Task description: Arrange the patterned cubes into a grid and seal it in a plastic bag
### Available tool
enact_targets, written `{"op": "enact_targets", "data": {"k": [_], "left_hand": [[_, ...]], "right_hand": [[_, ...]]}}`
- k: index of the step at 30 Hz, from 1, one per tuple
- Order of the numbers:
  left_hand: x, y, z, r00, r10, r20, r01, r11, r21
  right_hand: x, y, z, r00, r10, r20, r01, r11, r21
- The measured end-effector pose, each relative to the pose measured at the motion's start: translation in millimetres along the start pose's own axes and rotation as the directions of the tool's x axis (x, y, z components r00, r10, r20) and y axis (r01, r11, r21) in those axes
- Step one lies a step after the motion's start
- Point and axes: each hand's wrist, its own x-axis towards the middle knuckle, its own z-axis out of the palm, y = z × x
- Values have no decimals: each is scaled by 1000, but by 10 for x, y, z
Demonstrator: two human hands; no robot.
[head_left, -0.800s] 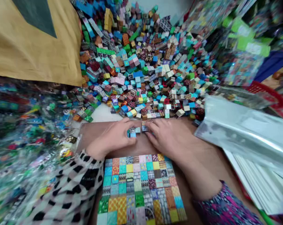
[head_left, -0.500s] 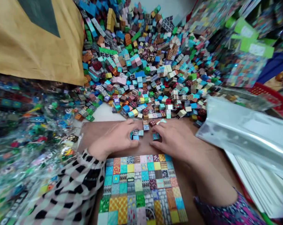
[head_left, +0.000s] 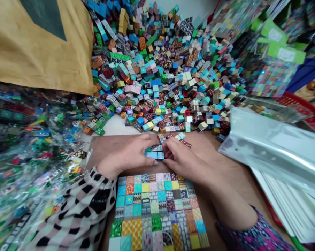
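Observation:
My left hand [head_left: 132, 152] curls its thumb and fingers around the left end of a small group of patterned cubes [head_left: 154, 155], light blue in front and grey stone-like behind. At the right end of that group, my right hand [head_left: 185, 158] has its fingers bent in and its thumb against the cubes. Just beyond the fingers lie loose cubes, among them a light green and white pair [head_left: 180, 136] and a dark red speckled row [head_left: 185, 143]. Below my hands sits a square block of colourful patterned cubes [head_left: 157, 209], set tightly in rows.
A large heap of mixed cubes [head_left: 162, 73] fills the back. Small parts in clear bags [head_left: 42, 157] pile up at left, beneath a tan cloth or bag [head_left: 42, 48]. Clear plastic sleeves [head_left: 272, 146] and white sheets [head_left: 285, 205] lie at right, near a red basket [head_left: 301, 104].
My right hand has moved left, closing against the cubes by my left hand. The light blue front now forms a longer row. A dark red speckled row shows where the right hand was.

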Motion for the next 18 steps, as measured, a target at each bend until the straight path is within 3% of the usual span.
{"op": "enact_targets", "data": {"k": [7, 10, 13, 18], "left_hand": [[22, 73, 32, 994, -107, 19, 106, 993, 53], [26, 112, 30, 991, -136, 10, 135, 988, 75], [25, 103, 40, 993, -116, -16, 117, 990, 78], [33, 29, 75, 996, -79, -42, 83, 992, 92]], "right_hand": [[7, -4, -114, 998, 35, 44, -39, 996, 86], [9, 26, -151, 998, 46, -48, -52, 991, -125], [27, 54, -109, 989, 92, -115, -130, 913, -387], [52, 127, 21, 991, 89, -97, -127, 846, -517]]}}
